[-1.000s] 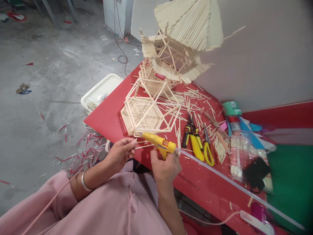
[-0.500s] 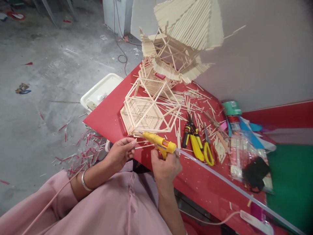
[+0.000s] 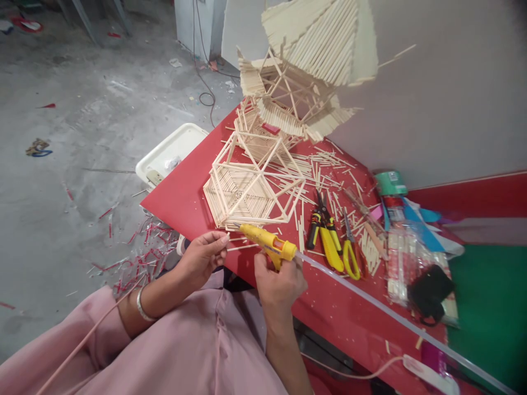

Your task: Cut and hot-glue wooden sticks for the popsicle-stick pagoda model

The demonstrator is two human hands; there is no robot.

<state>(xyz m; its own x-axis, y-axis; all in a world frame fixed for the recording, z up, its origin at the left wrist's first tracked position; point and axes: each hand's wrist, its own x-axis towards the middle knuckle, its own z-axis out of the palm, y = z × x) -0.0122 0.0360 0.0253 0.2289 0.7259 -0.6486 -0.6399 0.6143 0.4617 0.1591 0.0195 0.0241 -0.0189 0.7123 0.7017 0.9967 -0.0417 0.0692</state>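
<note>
My right hand point(image 3: 280, 282) is wrapped round the grip of a yellow hot glue gun point(image 3: 263, 238), whose nozzle points left. A long clear glue stick point(image 3: 362, 293) runs out of its back end. My left hand point(image 3: 205, 255) pinches the end of a thin wooden stick point(image 3: 242, 247) between thumb and fingers, just below and left of the nozzle. Whether the nozzle touches the stick I cannot tell. Right beyond both hands stands an open frame of wooden sticks point(image 3: 260, 174) on a round-patterned stick base point(image 3: 236, 195).
On the red table point(image 3: 181, 195) lie loose sticks point(image 3: 319, 170), yellow-black pliers point(image 3: 327, 236), scissors point(image 3: 351, 252) and packed sticks point(image 3: 401, 266). A larger stick model with a roof point(image 3: 325, 41) rises at the back. A white tray point(image 3: 173, 145) sits beyond the left edge; litter point(image 3: 144, 247) covers the floor.
The glue gun has shifted very slightly, its nozzle a little lower and nearer my left hand. Both hands keep their grips.
</note>
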